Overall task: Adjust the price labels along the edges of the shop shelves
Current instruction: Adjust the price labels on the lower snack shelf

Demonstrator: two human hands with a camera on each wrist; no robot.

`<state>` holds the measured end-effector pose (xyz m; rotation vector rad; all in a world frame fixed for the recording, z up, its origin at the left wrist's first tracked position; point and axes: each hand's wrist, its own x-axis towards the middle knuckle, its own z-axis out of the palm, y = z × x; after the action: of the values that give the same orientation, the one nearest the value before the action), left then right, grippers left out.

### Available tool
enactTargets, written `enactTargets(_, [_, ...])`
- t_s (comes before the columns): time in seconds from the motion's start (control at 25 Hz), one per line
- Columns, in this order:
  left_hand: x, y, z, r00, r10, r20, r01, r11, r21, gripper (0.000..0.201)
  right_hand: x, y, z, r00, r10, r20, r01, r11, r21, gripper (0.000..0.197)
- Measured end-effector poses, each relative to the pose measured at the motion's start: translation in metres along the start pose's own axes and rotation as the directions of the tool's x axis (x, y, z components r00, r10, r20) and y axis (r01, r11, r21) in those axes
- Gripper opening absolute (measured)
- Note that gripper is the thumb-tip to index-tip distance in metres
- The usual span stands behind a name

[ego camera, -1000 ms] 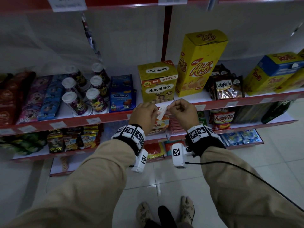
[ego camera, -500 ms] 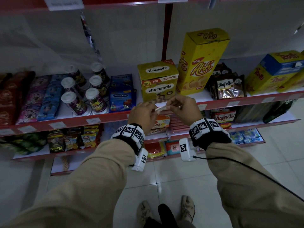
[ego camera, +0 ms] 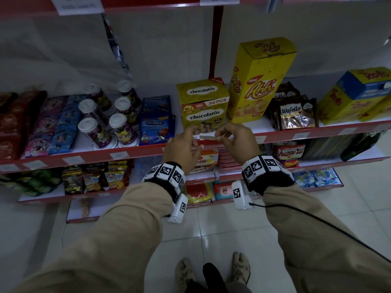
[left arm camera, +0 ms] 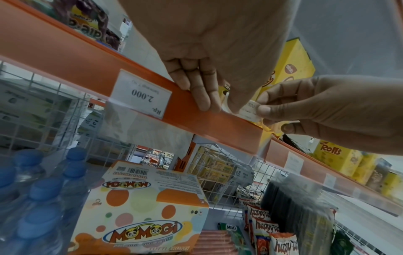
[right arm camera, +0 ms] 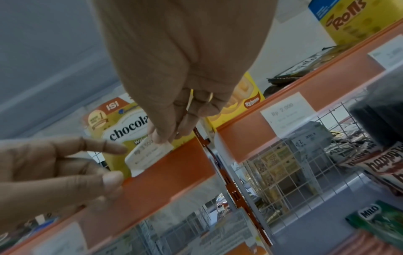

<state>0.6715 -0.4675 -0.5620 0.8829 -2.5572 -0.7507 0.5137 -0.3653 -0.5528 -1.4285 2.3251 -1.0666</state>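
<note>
A small white price label (ego camera: 208,136) lies level at the top of the red shelf edge strip (ego camera: 135,152), in front of the chocolatos box (ego camera: 203,108). My right hand (ego camera: 218,135) pinches the label's right end between thumb and fingers; the right wrist view shows the printed label (right arm camera: 148,155) tucked behind the strip (right arm camera: 185,165). My left hand (ego camera: 195,137) rests its straight fingers (left arm camera: 202,96) on the strip's front (left arm camera: 65,57), thumb by the label (left arm camera: 249,110). Another label reading 2.000 (left arm camera: 141,94) sits in the strip to the left.
A tall yellow Ahh box (ego camera: 258,81), Wafello packs (ego camera: 296,113) and lidded cups (ego camera: 101,123) fill this shelf. Lower shelves hold Happy Tos bags (ego camera: 289,153) and a Momogi box (left arm camera: 141,207). Another price label (right arm camera: 285,112) sits right of the upright. Tiled floor lies behind me.
The label stood tilted upright between my hands a second ago; now it lies flat at the strip's top edge. Both hands have risen slightly toward the shelf, the right one drifting right.
</note>
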Motion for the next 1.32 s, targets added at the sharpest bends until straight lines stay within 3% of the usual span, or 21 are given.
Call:
enactTargets(0.24, [-0.001, 0.001, 0.006, 0.998, 0.055, 0.004, -0.055, 0.984, 0.168, 0.028, -0.009, 0.0, 0.002, 0.996, -0.069, 0.052, 0.071, 0.997, -0.028, 0.009])
enactTargets(0.6, [-0.001, 0.002, 0.009, 0.998, 0.048, 0.044, -0.059, 0.951, 0.303, 0.023, -0.015, 0.001, 0.003, 0.971, -0.031, 0.235, 0.107, 0.943, -0.316, 0.018])
enactTargets(0.96, [0.002, 0.006, 0.008, 0.995, 0.047, 0.093, -0.09, 0.838, 0.538, 0.028, -0.015, -0.007, 0.009, 0.968, 0.01, 0.252, 0.118, 0.866, -0.486, 0.027])
enactTargets(1.32, [0.0, 0.002, 0.005, 0.991, 0.047, 0.128, -0.108, 0.841, 0.529, 0.029, -0.02, -0.011, 0.014, 0.974, 0.035, 0.224, 0.099, 0.823, -0.56, 0.027])
